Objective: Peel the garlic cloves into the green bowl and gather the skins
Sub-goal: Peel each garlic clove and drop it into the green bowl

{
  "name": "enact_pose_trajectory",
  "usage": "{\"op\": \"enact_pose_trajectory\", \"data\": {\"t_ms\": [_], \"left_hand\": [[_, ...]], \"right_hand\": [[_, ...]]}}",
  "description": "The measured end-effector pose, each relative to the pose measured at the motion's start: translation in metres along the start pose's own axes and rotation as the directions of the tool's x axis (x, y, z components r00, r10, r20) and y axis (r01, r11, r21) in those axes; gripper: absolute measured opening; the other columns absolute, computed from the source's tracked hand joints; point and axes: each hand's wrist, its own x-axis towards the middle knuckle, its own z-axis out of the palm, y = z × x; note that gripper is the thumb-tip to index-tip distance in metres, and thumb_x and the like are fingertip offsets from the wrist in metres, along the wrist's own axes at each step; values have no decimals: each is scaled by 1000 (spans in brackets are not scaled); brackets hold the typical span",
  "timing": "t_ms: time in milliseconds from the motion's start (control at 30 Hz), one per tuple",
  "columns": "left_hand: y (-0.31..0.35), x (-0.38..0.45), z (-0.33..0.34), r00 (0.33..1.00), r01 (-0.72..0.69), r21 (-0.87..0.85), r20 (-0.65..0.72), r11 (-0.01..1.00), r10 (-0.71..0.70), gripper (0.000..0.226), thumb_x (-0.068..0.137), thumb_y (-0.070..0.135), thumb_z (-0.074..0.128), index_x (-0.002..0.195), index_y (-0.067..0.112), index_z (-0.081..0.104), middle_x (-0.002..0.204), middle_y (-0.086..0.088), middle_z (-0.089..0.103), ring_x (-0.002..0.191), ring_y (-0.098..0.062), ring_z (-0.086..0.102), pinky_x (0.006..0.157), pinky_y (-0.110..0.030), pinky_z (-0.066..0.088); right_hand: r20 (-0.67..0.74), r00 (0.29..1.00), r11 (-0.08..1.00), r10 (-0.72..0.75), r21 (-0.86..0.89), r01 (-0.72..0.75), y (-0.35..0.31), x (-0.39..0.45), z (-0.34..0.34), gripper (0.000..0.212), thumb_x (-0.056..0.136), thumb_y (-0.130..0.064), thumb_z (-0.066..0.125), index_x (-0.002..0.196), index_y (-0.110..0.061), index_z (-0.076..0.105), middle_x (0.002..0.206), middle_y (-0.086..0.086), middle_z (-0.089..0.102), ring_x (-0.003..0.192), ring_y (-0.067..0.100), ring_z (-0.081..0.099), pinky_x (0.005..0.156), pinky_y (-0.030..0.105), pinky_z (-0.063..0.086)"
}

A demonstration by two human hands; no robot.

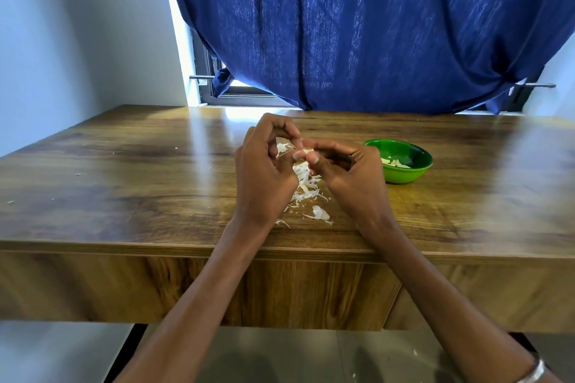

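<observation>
Both hands meet above the middle of the wooden table [124, 171]. My left hand [264, 171] and my right hand [348, 171] pinch a small pale garlic clove [306, 151] between their fingertips. Under and between the hands lies a heap of white garlic skins [306, 186], with a few loose pieces nearer the front edge [320, 213]. The green bowl [404, 176] stands just right of my right hand and holds a few peeled cloves [395, 162].
Small skin scraps lie scattered on the left part of the table [11, 202]. A blue curtain [373, 25] hangs behind the table's far edge. A white wall is at the left. The table's front edge runs under my forearms.
</observation>
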Motion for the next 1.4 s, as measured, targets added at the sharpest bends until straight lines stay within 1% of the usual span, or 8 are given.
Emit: {"op": "enact_pose_trajectory", "data": {"t_ms": [133,267,333,500,733,933,1167,1400], "left_hand": [[-1,-1,0,998,10,-23,66,1000,-8,34,79,-10,70,91,16,52,82,2,61,71,0,50,69,-12,35],[-5,-2,0,994,41,-105,104,994,-30,23,76,-6,57,89,11,48,81,-9,59,80,-29,59,69,-47,50],[-4,-3,1,993,45,-115,118,992,-32,23,76,-7,55,88,9,45,80,-14,57,78,-31,57,68,-49,49],[1,0,3,997,64,-126,45,990,-59,26,85,-10,59,93,10,45,87,-20,60,62,2,44,61,-12,33],[-3,-1,1,993,112,-81,-37,990,-115,20,88,2,71,99,12,58,84,2,72,59,-12,56,57,-29,44],[-3,0,-1,980,132,30,-155,991,-126,10,96,6,67,102,12,61,71,20,68,67,4,68,64,-8,47],[6,-4,-6,972,210,73,-127,975,-200,34,75,25,89,98,28,64,60,35,63,67,10,69,92,-54,54],[3,-2,-3,962,252,-3,-104,968,-251,36,72,6,90,100,15,69,75,9,72,68,1,71,69,-18,59]], "right_hand": [[31,999,1000,11,-16,-11,-2,-1,1,16,90,-9,73,105,-7,78,96,1,79,80,11,74,70,25,60],[16,999,999,30,12,-30,-5,-2,2,11,87,-8,76,97,-10,78,86,0,78,69,14,72,64,23,59],[7,999,999,35,14,-35,-5,-2,2,11,87,-9,76,97,-11,78,85,0,78,69,16,73,64,25,60],[-69,997,999,24,-21,-26,-4,-3,3,11,89,-11,75,99,-13,77,84,-1,78,72,16,73,67,32,63],[-114,990,996,87,18,-86,-3,-1,0,10,91,-14,73,100,-11,77,83,4,77,76,21,74,74,42,63],[-125,986,993,113,31,-110,-1,-1,-1,13,92,-16,72,102,-9,77,86,3,78,78,19,75,76,44,63],[-114,987,993,115,40,-111,-3,-1,-1,10,91,-16,73,100,-14,77,86,2,78,79,20,75,77,44,63],[-110,987,993,118,32,-116,-1,-1,-2,16,90,-16,75,105,-10,77,87,2,78,77,17,75,74,40,63]]}}
